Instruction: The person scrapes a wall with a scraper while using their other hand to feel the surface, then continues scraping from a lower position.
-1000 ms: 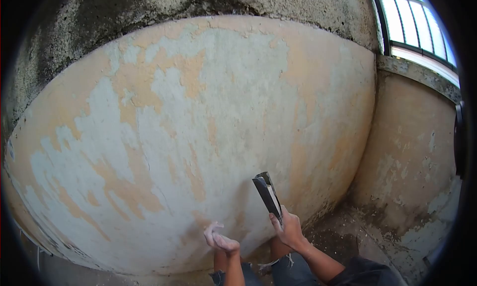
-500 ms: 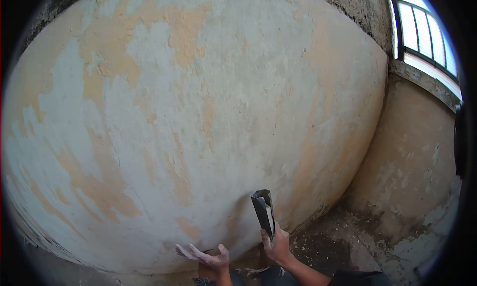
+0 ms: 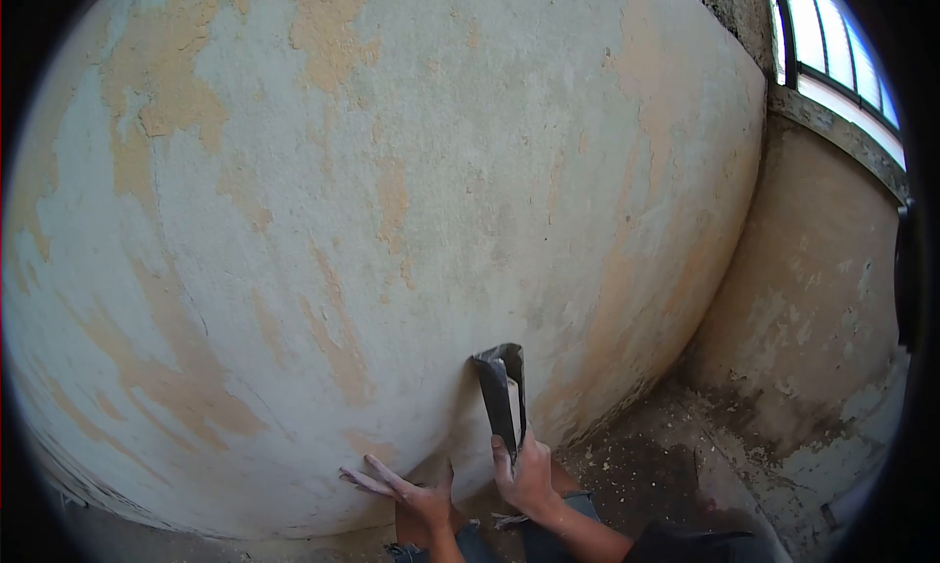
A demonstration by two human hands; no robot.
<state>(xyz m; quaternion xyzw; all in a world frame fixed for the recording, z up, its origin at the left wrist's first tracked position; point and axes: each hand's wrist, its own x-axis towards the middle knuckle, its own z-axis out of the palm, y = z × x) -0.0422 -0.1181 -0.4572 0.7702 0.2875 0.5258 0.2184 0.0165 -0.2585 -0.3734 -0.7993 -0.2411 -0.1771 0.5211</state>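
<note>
My right hand (image 3: 526,473) grips the lower end of a dark folded sheet of sandpaper (image 3: 499,392), which stands upright with its top edge against the wall (image 3: 392,220). The wall is pale with patches of peeling orange-tan paint. My left hand (image 3: 403,492) is spread flat with fingers apart, its palm and fingertips resting low on the wall, just left of the sandpaper. Dust coats both hands.
A second wall (image 3: 813,299) meets this one at a corner on the right. A barred window (image 3: 832,44) sits high in the top right. The floor (image 3: 656,465) in the corner is dark and strewn with paint flakes and debris.
The view has drawn closer to the wall. My left hand, loosely curled a second ago, has opened and laid itself flat on the wall. My right hand shifted the sandpaper slightly left.
</note>
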